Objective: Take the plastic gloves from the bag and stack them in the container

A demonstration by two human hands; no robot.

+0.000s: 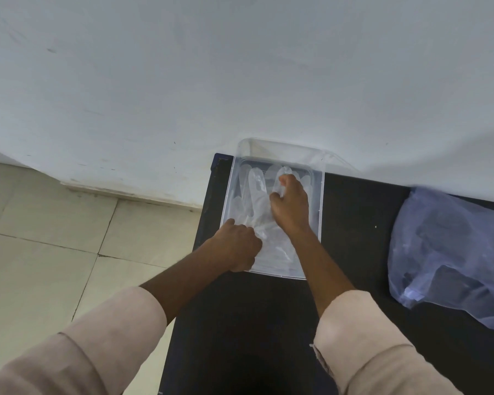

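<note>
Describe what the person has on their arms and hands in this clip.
Both arms wear loose, light beige long sleeves, pushed up so that the forearms are bare. The left sleeve and the right sleeve look alike, with soft folds and a plain hem. The left hand and the right hand are bare: no gloves, rings, watch or bracelets show.
</note>
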